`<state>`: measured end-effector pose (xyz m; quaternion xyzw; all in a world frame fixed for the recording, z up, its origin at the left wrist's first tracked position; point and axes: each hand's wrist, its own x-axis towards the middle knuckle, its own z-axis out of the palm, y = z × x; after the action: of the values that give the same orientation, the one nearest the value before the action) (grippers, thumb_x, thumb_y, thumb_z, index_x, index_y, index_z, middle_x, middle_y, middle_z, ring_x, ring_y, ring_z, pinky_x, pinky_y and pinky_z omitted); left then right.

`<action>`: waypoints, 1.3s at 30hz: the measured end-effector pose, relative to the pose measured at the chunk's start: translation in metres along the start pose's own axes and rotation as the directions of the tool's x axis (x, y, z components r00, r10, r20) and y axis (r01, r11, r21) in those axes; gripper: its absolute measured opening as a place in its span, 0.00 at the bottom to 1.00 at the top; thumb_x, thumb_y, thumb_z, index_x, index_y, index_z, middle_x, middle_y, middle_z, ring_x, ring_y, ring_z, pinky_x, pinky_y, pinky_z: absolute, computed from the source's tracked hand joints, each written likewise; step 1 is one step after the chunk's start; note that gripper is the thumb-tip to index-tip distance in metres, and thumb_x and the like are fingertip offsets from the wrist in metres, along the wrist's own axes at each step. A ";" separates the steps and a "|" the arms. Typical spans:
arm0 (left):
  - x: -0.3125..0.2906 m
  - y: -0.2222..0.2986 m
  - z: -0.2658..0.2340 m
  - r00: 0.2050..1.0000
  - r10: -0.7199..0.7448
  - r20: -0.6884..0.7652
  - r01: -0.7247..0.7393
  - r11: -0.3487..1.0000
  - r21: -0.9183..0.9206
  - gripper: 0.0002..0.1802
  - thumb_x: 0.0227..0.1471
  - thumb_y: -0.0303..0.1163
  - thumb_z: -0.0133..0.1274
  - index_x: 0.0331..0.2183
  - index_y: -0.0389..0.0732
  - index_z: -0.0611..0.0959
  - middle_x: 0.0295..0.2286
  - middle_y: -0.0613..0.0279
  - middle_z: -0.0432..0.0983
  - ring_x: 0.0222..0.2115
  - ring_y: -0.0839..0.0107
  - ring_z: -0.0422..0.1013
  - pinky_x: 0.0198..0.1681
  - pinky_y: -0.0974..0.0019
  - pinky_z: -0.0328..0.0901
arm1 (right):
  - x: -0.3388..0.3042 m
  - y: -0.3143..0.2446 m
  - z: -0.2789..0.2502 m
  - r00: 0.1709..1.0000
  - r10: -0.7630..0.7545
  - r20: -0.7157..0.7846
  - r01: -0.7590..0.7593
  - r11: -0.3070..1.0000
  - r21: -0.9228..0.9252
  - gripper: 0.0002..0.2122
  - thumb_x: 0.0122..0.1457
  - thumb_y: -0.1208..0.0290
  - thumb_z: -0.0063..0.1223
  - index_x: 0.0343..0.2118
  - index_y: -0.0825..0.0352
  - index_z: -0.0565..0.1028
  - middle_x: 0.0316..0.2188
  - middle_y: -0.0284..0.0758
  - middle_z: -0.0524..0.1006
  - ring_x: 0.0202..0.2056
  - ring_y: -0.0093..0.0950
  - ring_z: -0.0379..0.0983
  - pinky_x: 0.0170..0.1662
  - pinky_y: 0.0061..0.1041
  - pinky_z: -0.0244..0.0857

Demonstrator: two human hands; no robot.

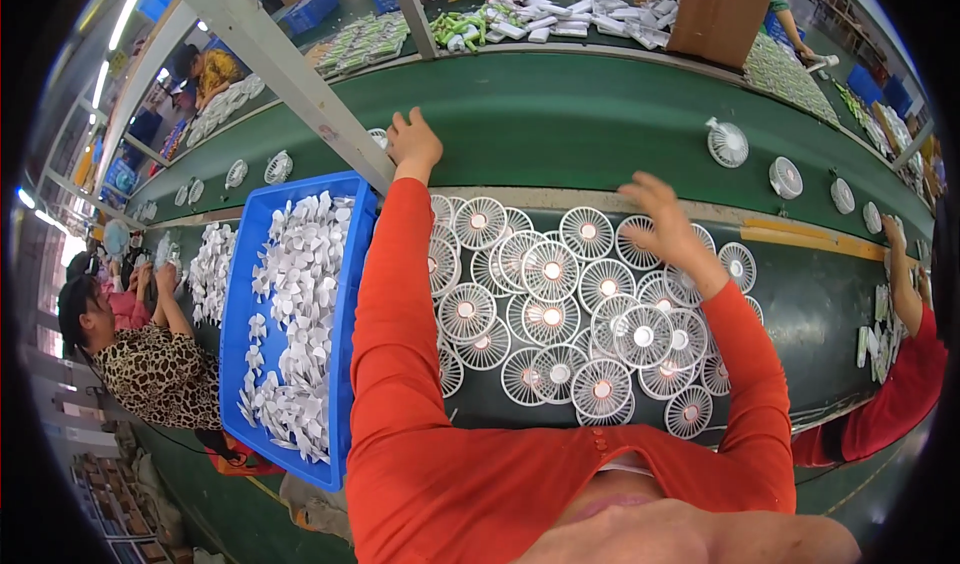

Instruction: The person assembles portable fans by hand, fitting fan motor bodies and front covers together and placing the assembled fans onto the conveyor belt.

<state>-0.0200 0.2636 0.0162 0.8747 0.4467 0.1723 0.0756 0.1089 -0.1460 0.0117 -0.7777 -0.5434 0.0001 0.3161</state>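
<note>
Stretched over the green conveyor belt (pixel 560 114), my left hand (pixel 413 144) is beside the slanted post, its fingers apart. Just left of it a white fan head (pixel 378 138) shows partly behind the post; whether they touch I cannot tell. My right hand (pixel 662 222), slightly blurred, hovers with spread fingers over the far right part of a pile of round white fan grilles (pixel 643 336). Nothing shows in its grip. Many grilles overlap on the dark green worktable in front of me, several with copper-coloured centres.
A blue bin (pixel 349 364) of white fan blades (pixel 300 304) stands left of my arm. The white metal post (pixel 290 69) slants down near my left hand. More fan heads (pixel 727 144) lie along the belt. Co-workers sit left, right and across; a cardboard box (pixel 718 14) stands beyond the belt.
</note>
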 end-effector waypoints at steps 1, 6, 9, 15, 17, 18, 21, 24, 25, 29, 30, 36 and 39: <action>0.009 -0.016 0.004 0.997 -0.071 0.011 0.069 0.994 0.085 0.34 0.50 0.31 0.50 0.59 0.47 0.62 0.61 0.48 0.48 0.57 0.41 0.53 0.57 0.46 0.55 | 0.000 -0.017 0.001 0.994 -0.047 0.099 0.037 0.995 0.098 0.31 0.43 0.67 0.66 0.53 0.62 0.69 0.58 0.47 0.63 0.59 0.47 0.58 0.61 0.39 0.54; 0.024 0.003 0.021 0.968 -0.177 0.180 0.147 0.975 0.167 0.24 0.54 0.32 0.47 0.53 0.40 0.71 0.62 0.50 0.46 0.53 0.35 0.58 0.54 0.46 0.60 | -0.012 -0.025 0.005 0.929 -0.120 0.351 0.128 0.992 0.002 0.35 0.42 0.56 0.67 0.56 0.57 0.68 0.59 0.46 0.61 0.59 0.48 0.58 0.61 0.45 0.51; 0.044 -0.030 0.023 0.983 -0.039 0.180 -0.016 0.956 0.295 0.15 0.52 0.29 0.47 0.41 0.35 0.81 0.49 0.47 0.69 0.52 0.44 0.63 0.51 0.51 0.65 | -0.007 -0.035 0.007 0.927 -0.119 0.356 0.112 0.993 0.038 0.34 0.43 0.57 0.67 0.56 0.57 0.68 0.60 0.46 0.61 0.59 0.49 0.57 0.61 0.46 0.50; 0.049 -0.028 0.018 0.953 0.083 0.292 -0.126 0.983 0.134 0.12 0.48 0.28 0.50 0.35 0.38 0.84 0.42 0.49 0.77 0.47 0.48 0.70 0.53 0.52 0.62 | -0.010 -0.042 0.008 0.940 -0.150 0.306 0.150 0.988 0.023 0.27 0.45 0.60 0.66 0.50 0.61 0.73 0.57 0.45 0.65 0.56 0.46 0.62 0.58 0.44 0.56; 0.021 0.020 0.020 0.946 0.002 0.325 -0.068 0.979 0.192 0.14 0.50 0.31 0.49 0.40 0.47 0.83 0.44 0.55 0.77 0.52 0.51 0.64 0.53 0.43 0.58 | -0.022 -0.037 0.004 0.951 -0.075 0.299 0.086 0.996 -0.024 0.25 0.46 0.61 0.65 0.48 0.64 0.74 0.54 0.44 0.66 0.54 0.43 0.64 0.57 0.43 0.57; 0.013 0.018 0.013 0.950 0.002 0.314 -0.066 0.979 0.194 0.14 0.50 0.31 0.49 0.40 0.47 0.83 0.44 0.55 0.77 0.52 0.51 0.64 0.53 0.43 0.58 | -0.024 -0.043 0.001 0.949 -0.093 0.302 0.106 0.994 -0.028 0.25 0.45 0.61 0.65 0.48 0.64 0.74 0.54 0.44 0.67 0.54 0.43 0.64 0.56 0.42 0.57; -0.001 0.012 0.002 0.982 0.066 0.177 -0.118 0.945 0.305 0.11 0.53 0.35 0.50 0.39 0.47 0.82 0.41 0.59 0.78 0.50 0.56 0.65 0.52 0.40 0.57 | -0.026 -0.045 0.002 0.944 -0.145 0.295 0.155 0.988 -0.010 0.24 0.45 0.60 0.65 0.44 0.67 0.76 0.52 0.43 0.68 0.52 0.42 0.65 0.56 0.41 0.57; -0.011 0.012 -0.001 0.974 0.225 -0.014 -0.210 0.927 0.312 0.10 0.53 0.37 0.52 0.37 0.46 0.81 0.39 0.60 0.79 0.51 0.57 0.65 0.52 0.41 0.56 | -0.025 -0.042 0.004 0.954 -0.141 0.263 0.137 0.990 0.035 0.21 0.42 0.62 0.67 0.38 0.69 0.76 0.44 0.43 0.73 0.47 0.41 0.69 0.51 0.37 0.62; -0.017 0.014 -0.003 0.940 0.326 -0.100 -0.290 0.919 0.268 0.11 0.53 0.38 0.53 0.36 0.43 0.78 0.34 0.56 0.80 0.43 0.53 0.71 0.47 0.44 0.62 | -0.022 -0.040 0.003 0.952 -0.108 0.288 0.095 0.994 0.058 0.21 0.41 0.63 0.68 0.36 0.69 0.76 0.41 0.42 0.73 0.44 0.40 0.70 0.48 0.35 0.64; -0.045 0.031 0.001 0.915 0.250 -0.316 -0.359 0.863 -0.356 0.12 0.55 0.38 0.51 0.34 0.38 0.72 0.26 0.44 0.77 0.28 0.43 0.73 0.32 0.48 0.67 | -0.010 -0.042 -0.006 0.932 0.056 0.359 -0.124 0.977 0.171 0.18 0.42 0.69 0.69 0.31 0.68 0.69 0.27 0.38 0.73 0.31 0.35 0.70 0.35 0.30 0.63; -0.057 0.040 0.002 0.903 0.227 -0.364 -0.391 0.786 -0.478 0.11 0.56 0.36 0.50 0.34 0.38 0.72 0.26 0.44 0.77 0.29 0.44 0.73 0.32 0.49 0.67 | -0.010 -0.037 -0.003 0.931 0.098 0.351 -0.202 0.941 0.273 0.17 0.43 0.71 0.68 0.32 0.67 0.69 0.26 0.35 0.72 0.30 0.30 0.70 0.34 0.28 0.63; -0.145 0.086 0.005 0.992 0.102 0.069 0.081 -0.119 -0.990 0.18 0.62 0.38 0.45 0.44 0.32 0.77 0.36 0.61 0.77 0.36 0.77 0.72 0.41 0.72 0.66 | 0.001 -0.051 -0.025 0.928 0.303 0.217 -0.343 0.469 0.814 0.16 0.53 0.83 0.55 0.45 0.67 0.69 0.34 0.31 0.78 0.33 0.17 0.75 0.34 0.16 0.68; -0.190 0.123 -0.016 0.959 0.177 0.219 0.273 -0.394 -0.878 0.17 0.64 0.41 0.41 0.45 0.38 0.72 0.40 0.59 0.75 0.39 0.72 0.73 0.43 0.67 0.69 | 0.006 -0.058 -0.028 0.948 0.317 0.013 -0.163 0.450 0.878 0.18 0.55 0.82 0.54 0.50 0.68 0.68 0.36 0.30 0.77 0.34 0.14 0.73 0.34 0.13 0.67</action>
<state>-0.0360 0.0375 0.0215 0.4069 0.1238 0.3427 0.8376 0.0723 -0.1423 0.0646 -0.5766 -0.3266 0.2598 0.7024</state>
